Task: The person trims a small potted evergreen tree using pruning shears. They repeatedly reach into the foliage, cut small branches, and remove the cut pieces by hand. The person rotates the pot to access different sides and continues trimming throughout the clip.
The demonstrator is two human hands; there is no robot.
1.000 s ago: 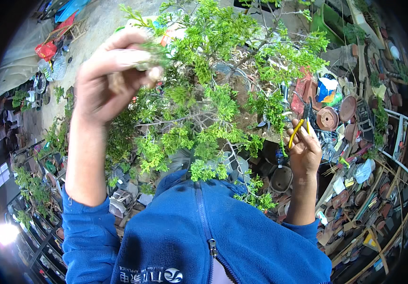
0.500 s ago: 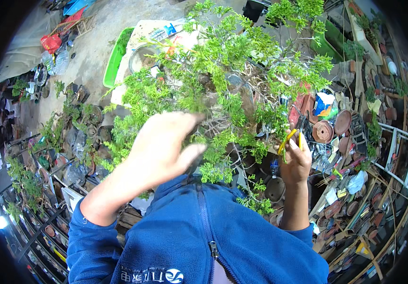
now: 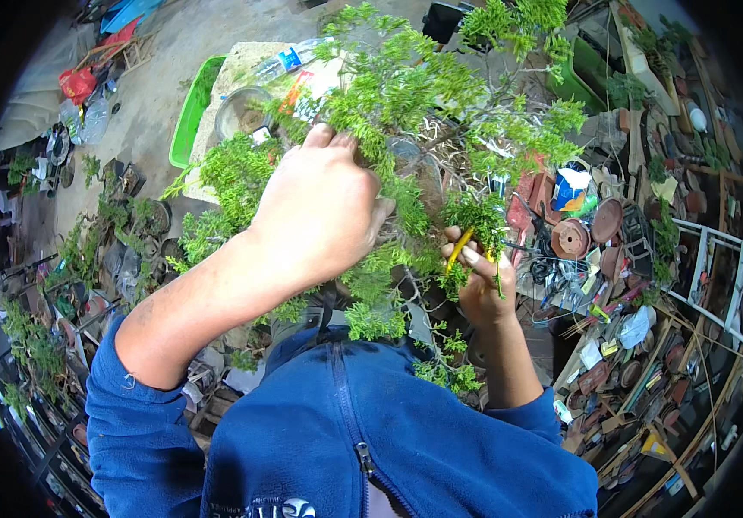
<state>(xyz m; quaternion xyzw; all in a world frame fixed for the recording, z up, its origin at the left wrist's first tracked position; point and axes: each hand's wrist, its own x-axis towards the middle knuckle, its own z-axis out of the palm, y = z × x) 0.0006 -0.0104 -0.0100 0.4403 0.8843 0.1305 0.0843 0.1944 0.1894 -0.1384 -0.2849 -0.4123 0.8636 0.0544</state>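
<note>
Green tray (image 3: 188,112) and plastic bottle (image 3: 289,59) up-left of the grip; terracotta pots (image 3: 572,237) right; red bag (image 3: 77,84) far left.

Left hand (image 3: 320,216) raised, fingers curled; right hand (image 3: 479,281) clenched.

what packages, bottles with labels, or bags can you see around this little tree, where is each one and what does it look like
Clear plastic bottle with a blue label: lying on its side on the pale slab behind the tree, upper left.
Blue and white packet: right of the tree, above the clay pots, crumpled.
Red plastic bag: on the ground at far left, bunched up.
White bag: among the clutter at right, soft and rounded.
</note>
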